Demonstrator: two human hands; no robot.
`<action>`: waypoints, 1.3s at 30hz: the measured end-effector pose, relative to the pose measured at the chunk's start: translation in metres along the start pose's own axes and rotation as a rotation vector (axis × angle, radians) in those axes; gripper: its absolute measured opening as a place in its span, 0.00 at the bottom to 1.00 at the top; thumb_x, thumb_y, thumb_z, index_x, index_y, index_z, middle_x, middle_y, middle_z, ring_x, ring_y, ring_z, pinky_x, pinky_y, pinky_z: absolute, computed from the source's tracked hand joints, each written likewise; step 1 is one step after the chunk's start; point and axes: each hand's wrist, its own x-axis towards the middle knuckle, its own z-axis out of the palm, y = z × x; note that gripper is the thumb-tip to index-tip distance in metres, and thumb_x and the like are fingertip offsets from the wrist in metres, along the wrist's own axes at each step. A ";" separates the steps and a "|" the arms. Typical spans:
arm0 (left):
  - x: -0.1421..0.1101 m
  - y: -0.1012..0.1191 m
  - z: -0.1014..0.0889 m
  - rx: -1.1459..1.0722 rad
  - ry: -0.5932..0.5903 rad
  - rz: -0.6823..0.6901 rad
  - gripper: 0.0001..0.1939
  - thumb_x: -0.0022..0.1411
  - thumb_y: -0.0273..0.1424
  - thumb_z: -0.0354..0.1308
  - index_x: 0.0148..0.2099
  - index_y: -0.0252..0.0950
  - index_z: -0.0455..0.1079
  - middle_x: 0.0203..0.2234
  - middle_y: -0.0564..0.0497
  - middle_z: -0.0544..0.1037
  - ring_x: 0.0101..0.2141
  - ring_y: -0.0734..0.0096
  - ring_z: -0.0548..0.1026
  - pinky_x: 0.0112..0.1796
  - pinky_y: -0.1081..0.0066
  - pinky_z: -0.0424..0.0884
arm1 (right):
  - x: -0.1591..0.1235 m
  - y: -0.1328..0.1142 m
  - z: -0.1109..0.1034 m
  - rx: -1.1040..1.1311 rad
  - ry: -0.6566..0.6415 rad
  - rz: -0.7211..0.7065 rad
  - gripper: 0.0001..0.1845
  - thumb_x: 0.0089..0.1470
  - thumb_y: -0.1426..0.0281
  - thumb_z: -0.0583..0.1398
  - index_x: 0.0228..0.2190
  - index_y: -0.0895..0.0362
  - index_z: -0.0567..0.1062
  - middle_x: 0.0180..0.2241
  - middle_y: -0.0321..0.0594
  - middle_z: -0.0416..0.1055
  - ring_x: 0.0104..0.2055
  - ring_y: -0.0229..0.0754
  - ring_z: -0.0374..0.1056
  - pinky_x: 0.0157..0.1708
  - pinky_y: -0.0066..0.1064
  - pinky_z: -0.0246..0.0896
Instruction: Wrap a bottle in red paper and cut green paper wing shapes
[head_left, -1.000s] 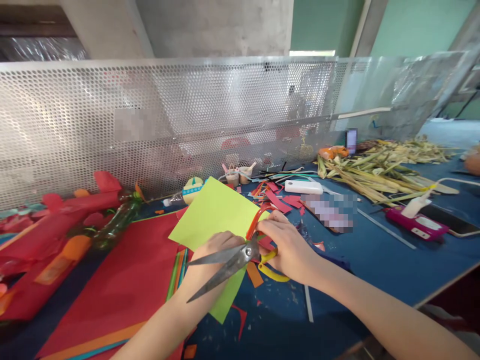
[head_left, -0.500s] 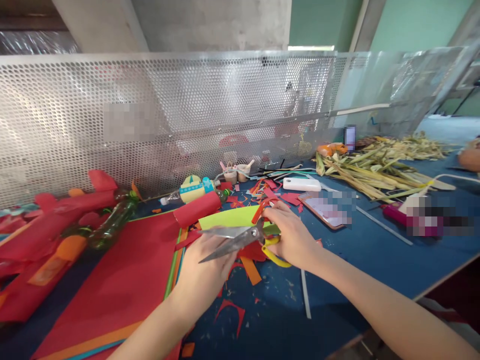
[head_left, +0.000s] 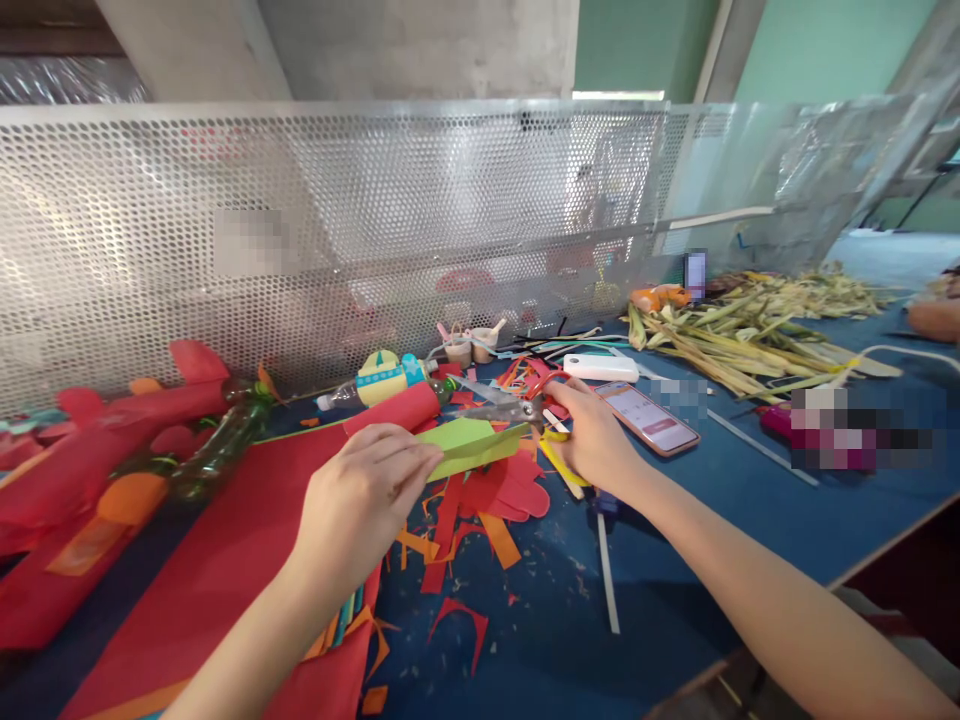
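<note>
My left hand (head_left: 367,490) pinches the left end of a folded light-green paper (head_left: 469,448) above the table. In my right hand (head_left: 600,435) is a pair of scissors (head_left: 517,408) with a red and a yellow handle, its blades parted and pointing left, close to the paper's right part. Under the paper lie red paper pieces (head_left: 510,490) and orange and red offcuts (head_left: 499,540). To the left of my left hand spreads a stack of coloured paper with a red sheet (head_left: 225,560) on top.
Red paper-wrapped bottles (head_left: 112,440) lie at the left. Behind my hands are a bottle with a yellow wrap (head_left: 390,380) and a red paper roll (head_left: 401,405). A phone (head_left: 652,418), a white device (head_left: 600,367) and dried husks (head_left: 720,345) lie to the right. A perforated metal screen (head_left: 420,210) bounds the back.
The green paper has come up off the table, folded, in my left hand, which moved left. The scissors turned and now point at the paper, with their blades wider apart.
</note>
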 end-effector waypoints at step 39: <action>0.003 -0.034 -0.025 -0.229 -0.086 -0.089 0.13 0.57 0.44 0.55 0.31 0.47 0.77 0.28 0.55 0.81 0.35 0.62 0.77 0.38 0.63 0.73 | -0.010 -0.017 0.017 0.296 -0.081 0.004 0.10 0.44 0.75 0.62 0.28 0.55 0.65 0.29 0.34 0.66 0.35 0.39 0.63 0.35 0.30 0.60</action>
